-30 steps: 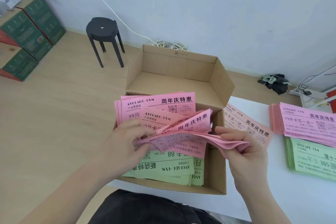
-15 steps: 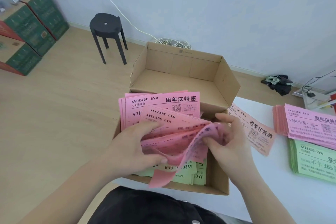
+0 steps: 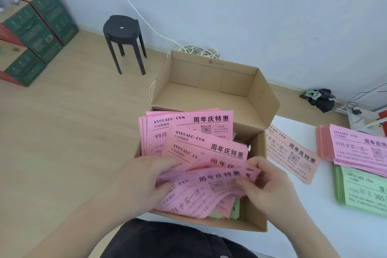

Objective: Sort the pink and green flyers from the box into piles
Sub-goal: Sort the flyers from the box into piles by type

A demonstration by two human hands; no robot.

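An open cardboard box (image 3: 257,176) stands on the white table's left end. A fanned bunch of pink flyers (image 3: 205,153) rises out of it. My left hand (image 3: 138,182) grips the bunch's left side and my right hand (image 3: 270,186) pinches its right edges. Under the pink sheets a few green flyers (image 3: 234,211) show at the box bottom. A single pink flyer (image 3: 293,153) lies on the table right of the box. Farther right sit a pink pile (image 3: 356,146) and below it a green pile (image 3: 364,190).
The white table (image 3: 326,226) carries the piles. A black stool (image 3: 123,35) stands on the wooden floor behind the box. Green cartons (image 3: 31,33) are stacked at the far left. Coiled cable (image 3: 199,50) and dark clutter (image 3: 320,98) lie by the wall.
The pink sheets that curled down between my hands have been drawn flatter and spread across the box. My right hand shifted slightly right along their edges.
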